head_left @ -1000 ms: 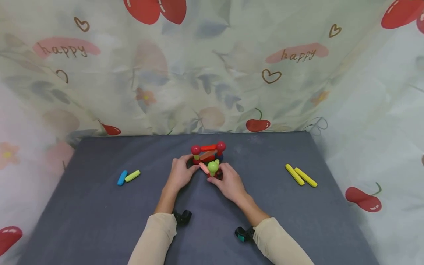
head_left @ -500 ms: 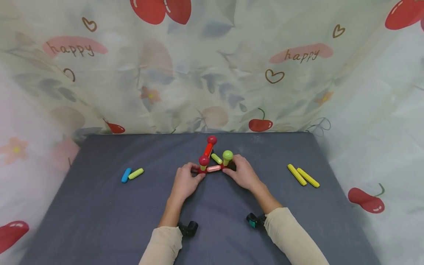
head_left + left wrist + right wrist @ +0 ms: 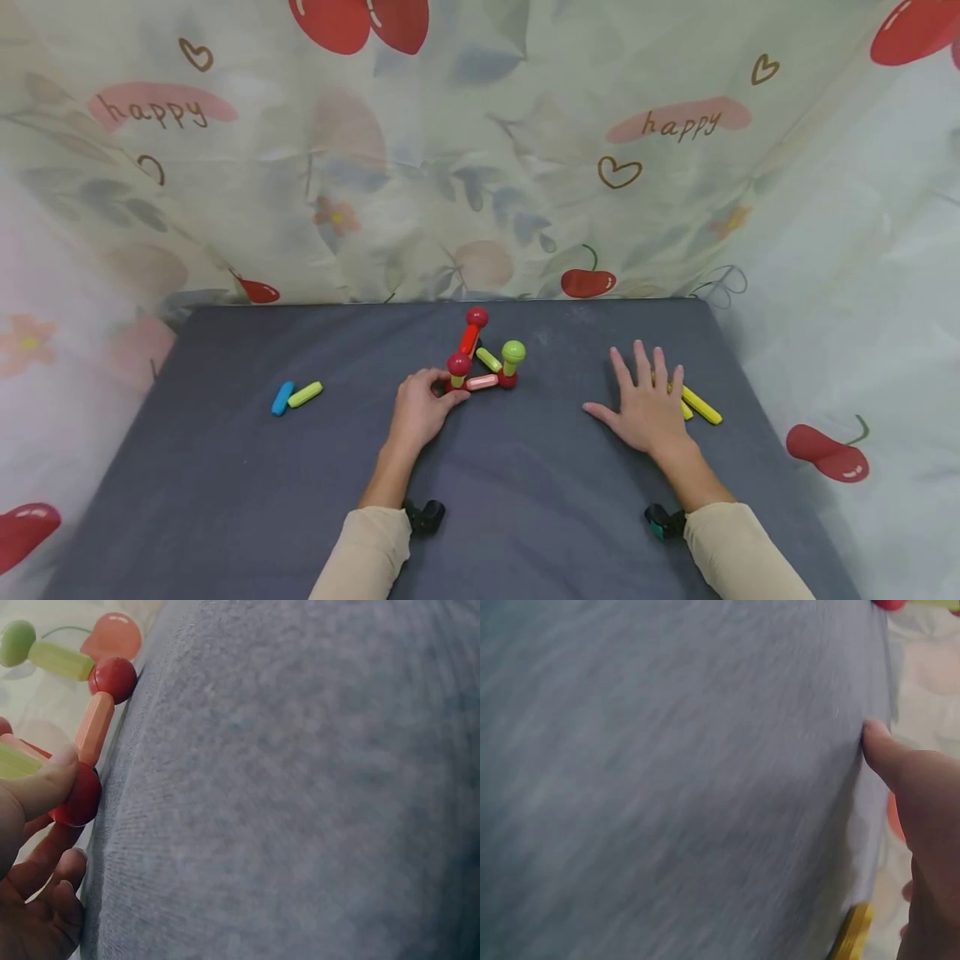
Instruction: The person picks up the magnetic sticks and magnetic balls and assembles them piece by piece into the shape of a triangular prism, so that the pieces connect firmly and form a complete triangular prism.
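A small frame of balls and rods stands near the table's back edge. My left hand [image 3: 420, 412] pinches the red ball [image 3: 84, 796] at its near-left corner between thumb and fingers. A pink rod [image 3: 482, 382] joins that ball to another red ball [image 3: 114, 679], where a short green post carries a green ball [image 3: 513, 352]. Red balls [image 3: 459, 364] top the left side, linked by a red rod [image 3: 469, 340]. Off to the right, my right hand [image 3: 648, 408] spreads its fingers over the table, holding nothing and partly covering one of two yellow rods [image 3: 702, 406].
A blue rod [image 3: 282, 398] and a yellow-green rod [image 3: 305, 394] lie on the left of the dark table [image 3: 195, 483]. Behind the table's back edge hangs a printed curtain [image 3: 420, 167].
The frame was turned, bringing the pink rod to the front. My right hand then let go of the green-ball corner and moved right to the yellow rods; the left kept its hold.
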Tool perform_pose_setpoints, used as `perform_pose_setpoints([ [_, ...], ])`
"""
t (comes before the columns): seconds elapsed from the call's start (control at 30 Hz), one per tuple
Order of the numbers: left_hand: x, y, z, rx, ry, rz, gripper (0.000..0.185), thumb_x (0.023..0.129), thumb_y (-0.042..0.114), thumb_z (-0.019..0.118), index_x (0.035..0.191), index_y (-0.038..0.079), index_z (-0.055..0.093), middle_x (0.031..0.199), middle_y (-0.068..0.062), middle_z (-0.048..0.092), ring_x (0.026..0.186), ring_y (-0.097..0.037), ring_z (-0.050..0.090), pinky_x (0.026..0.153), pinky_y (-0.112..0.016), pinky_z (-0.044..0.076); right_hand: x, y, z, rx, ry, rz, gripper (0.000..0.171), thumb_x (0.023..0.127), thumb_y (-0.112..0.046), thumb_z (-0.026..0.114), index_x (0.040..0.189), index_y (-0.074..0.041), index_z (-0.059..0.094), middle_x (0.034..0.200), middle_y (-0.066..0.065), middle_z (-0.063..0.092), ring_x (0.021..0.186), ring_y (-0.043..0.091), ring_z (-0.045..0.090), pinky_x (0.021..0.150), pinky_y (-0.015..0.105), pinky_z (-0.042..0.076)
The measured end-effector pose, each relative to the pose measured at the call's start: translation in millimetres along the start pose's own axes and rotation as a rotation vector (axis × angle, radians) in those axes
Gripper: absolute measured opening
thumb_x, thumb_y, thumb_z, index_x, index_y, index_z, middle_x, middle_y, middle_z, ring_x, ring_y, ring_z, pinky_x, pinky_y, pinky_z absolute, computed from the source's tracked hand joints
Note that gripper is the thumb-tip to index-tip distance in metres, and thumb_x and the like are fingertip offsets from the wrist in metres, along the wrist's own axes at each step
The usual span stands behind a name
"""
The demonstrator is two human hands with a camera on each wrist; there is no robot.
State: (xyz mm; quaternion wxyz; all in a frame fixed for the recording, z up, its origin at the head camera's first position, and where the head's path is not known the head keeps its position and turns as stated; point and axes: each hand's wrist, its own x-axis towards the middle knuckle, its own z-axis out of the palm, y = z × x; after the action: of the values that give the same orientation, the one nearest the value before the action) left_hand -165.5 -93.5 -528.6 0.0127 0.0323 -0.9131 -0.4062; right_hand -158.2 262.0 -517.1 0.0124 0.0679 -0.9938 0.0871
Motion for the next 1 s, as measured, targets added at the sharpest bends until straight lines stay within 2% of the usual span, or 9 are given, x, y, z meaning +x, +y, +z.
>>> perform_pose_setpoints([
  [0.17,0.6,0.7,-0.4,-0.001,-0.001,-0.013,0.042,0.081,0.036,0.087,0.114,0.011,0.076,0.104,-0.006,0.071,0.085,-0.021,0.056,0.074,-0.034,0.047,-12.8,19.7,-1.4,0.015,-0.006,0.042,0.09,0.095,-0.059,0.062,0.162,-0.012,0.024,0.165,0.029,0.02,0.147,0.057,0.021,0.11,0.078,0.019],
  [0.3,1.0,2.1,-1.8,0.007,-0.005,-0.028,0.042,0.081,0.036,0.087,0.114,0.012,0.077,0.104,-0.007,0.072,0.085,-0.021,0.057,0.074,-0.035,0.049,-16.1,22.0,2.0,0.031,0.06,0.028,0.076,0.098,-0.046,0.065,0.157,-0.009,0.035,0.155,0.03,0.033,0.129,0.057,0.037,0.095,0.074,0.033],
  [0.43,1.2,2.9,-2.7,0.009,-0.014,-0.027,0.042,0.082,0.035,0.086,0.114,0.011,0.076,0.105,-0.007,0.072,0.087,-0.022,0.057,0.075,-0.036,0.049,-15.9,19.5,4.5,0.1,0.152,-0.034,0.054,0.098,-0.014,0.067,0.147,-0.001,0.049,0.14,0.032,0.047,0.117,0.053,0.046,0.091,0.064,0.04],
  [0.57,0.4,4.4,-2.9,0.009,-0.018,-0.022,0.041,0.082,0.035,0.086,0.115,0.011,0.076,0.106,-0.007,0.072,0.087,-0.022,0.055,0.076,-0.037,0.048,-9.8,8.8,1.3,0.217,0.119,-0.048,0.05,0.095,0.004,0.063,0.143,0.002,0.051,0.128,0.03,0.057,0.112,0.047,0.054,0.093,0.059,0.045],
  [0.63,0.3,5.0,-2.6,0.014,-0.017,-0.023,0.042,0.082,0.035,0.086,0.114,0.012,0.077,0.104,-0.007,0.072,0.087,-0.022,0.054,0.076,-0.035,0.047,-0.6,-4.5,-6.2,0.296,0.088,-0.035,0.052,0.096,0.0,0.064,0.145,0.001,0.05,0.125,0.027,0.062,0.111,0.043,0.059,0.096,0.058,0.047],
  [0.7,0.6,4.9,-2.3,0.026,-0.013,-0.024,0.042,0.081,0.035,0.087,0.114,0.012,0.077,0.102,-0.007,0.072,0.086,-0.021,0.053,0.075,-0.035,0.046,11.6,-25.2,-20.0,0.375,0.109,-0.048,0.053,0.096,-0.003,0.066,0.146,0.0,0.05,0.121,0.023,0.064,0.108,0.037,0.062,0.096,0.054,0.051],
  [0.77,1.0,4.9,-1.6,0.032,-0.01,-0.027,0.042,0.081,0.036,0.087,0.114,0.012,0.077,0.1,-0.007,0.072,0.086,-0.021,0.052,0.074,-0.034,0.045,25.9,-50.8,-36.5,0.469,0.203,-0.086,0.051,0.096,-0.006,0.07,0.143,-0.001,0.054,0.116,0.018,0.064,0.103,0.031,0.064,0.091,0.046,0.056],
  [0.9,1.0,5.5,-1.6,0.031,-0.007,-0.038,0.041,0.082,0.036,0.086,0.114,0.012,0.077,0.102,-0.006,0.072,0.086,-0.021,0.052,0.074,-0.034,0.046,51.5,-107.1,-63.4,0.656,0.453,-0.247,0.042,0.092,-0.009,0.076,0.131,-0.002,0.063,0.109,0.014,0.063,0.093,0.024,0.066,0.078,0.034,0.058],
  [1.0,0.5,5.2,-1.3,0.029,-0.004,-0.045,0.041,0.082,0.037,0.086,0.113,0.012,0.077,0.103,-0.006,0.073,0.086,-0.021,0.053,0.073,-0.034,0.046,65.0,-138.1,-66.1,0.744,0.495,-0.356,0.038,0.091,-0.013,0.077,0.125,-0.003,0.064,0.108,0.013,0.065,0.094,0.024,0.067,0.08,0.036,0.057],
])
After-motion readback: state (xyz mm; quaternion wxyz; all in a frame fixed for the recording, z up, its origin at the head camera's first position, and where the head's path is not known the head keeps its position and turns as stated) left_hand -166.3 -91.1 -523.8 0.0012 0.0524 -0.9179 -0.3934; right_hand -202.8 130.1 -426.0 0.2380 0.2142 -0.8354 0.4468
